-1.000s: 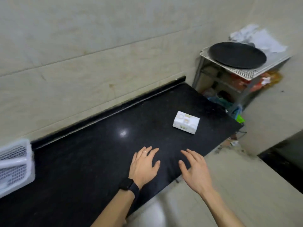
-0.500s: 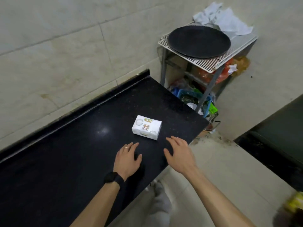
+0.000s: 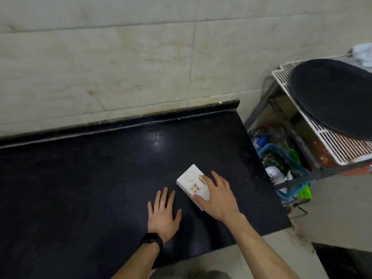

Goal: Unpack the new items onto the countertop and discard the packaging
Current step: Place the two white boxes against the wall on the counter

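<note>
— Where is the box?
— The small white printed cardboard box [image 3: 192,185] lies shut on the glossy black stone countertop [image 3: 100,178], the right hand [image 3: 216,198] spread over it, perhaps gripping.
— The left hand [image 3: 163,215]?
— Flat, open, beside it. A blue plastic basket [image 3: 285,166] holds blurred clutter.

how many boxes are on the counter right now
1. The small white cardboard box lies near the right end of the black stone countertop, under the right hand's fingers. None others visible.
</note>
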Available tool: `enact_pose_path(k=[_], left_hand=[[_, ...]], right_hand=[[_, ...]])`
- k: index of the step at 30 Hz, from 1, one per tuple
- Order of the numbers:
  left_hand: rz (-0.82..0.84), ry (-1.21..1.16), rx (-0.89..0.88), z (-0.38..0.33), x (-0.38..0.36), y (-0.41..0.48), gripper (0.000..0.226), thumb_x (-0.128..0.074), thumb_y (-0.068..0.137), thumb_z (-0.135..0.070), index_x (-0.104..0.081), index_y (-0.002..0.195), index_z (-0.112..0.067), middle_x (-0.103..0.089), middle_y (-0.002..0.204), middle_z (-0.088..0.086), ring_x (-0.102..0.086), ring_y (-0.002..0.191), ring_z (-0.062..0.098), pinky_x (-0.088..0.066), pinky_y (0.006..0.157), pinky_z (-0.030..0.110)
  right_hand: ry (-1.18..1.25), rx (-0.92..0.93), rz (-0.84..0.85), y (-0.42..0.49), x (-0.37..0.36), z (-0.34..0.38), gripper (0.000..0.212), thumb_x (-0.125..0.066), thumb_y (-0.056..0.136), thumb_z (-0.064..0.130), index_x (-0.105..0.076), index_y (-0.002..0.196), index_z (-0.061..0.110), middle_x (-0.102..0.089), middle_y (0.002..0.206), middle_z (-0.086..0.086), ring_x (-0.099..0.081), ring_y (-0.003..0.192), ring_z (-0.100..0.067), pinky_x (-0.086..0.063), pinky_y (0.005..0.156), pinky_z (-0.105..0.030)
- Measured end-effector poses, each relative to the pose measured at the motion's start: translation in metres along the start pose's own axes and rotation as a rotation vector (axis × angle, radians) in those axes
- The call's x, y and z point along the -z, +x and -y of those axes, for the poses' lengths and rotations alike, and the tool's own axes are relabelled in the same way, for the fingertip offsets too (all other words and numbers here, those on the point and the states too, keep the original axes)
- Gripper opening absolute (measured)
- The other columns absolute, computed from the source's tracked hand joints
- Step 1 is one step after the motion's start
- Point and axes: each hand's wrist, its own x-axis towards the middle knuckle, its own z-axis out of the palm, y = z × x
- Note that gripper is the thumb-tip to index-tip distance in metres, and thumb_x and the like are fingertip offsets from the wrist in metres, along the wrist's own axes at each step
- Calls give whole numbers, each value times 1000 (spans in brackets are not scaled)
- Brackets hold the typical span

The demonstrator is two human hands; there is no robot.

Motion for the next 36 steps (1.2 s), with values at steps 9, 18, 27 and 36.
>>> enact_pose_path(k=[9,18,27,36], left_hand=[[-7,5,63,-3,-13,0,71,-22,93,-60,2,156,-37,21,161,-15,20,148,11,4,120,51],[-92,-228,318,-32,39,-22,58,-41,96,-45,-29,152,-33,-23,163,-3,-9,151,20,-10,122,46],[-522,-269,749,61,87,-198,51,-47,96,-43,-40,147,-39,-35,158,-7,-16,150,20,-17,120,48],[-741,-327,1116,191,71,-377,51,-50,96,-43,-44,146,-34,-41,155,-1,-22,149,22,-24,118,49]], right_hand=[[-55,129,13,20,-42,-19,98,-63,71,60,-10,148,28,-29,148,-9,-43,115,-33,-48,93,-47],[152,239,125,21,-10,-18,103,-75,69,49,-12,149,35,-34,148,-6,-43,124,-30,-41,100,-44],[191,731,332,-48,-14,131,98,-74,62,50,-22,145,49,-37,144,12,-42,127,-14,-47,103,-42],[137,1085,504,-156,-108,305,90,-76,67,45,-27,142,50,-40,138,14,-45,120,-17,-50,96,-44]])
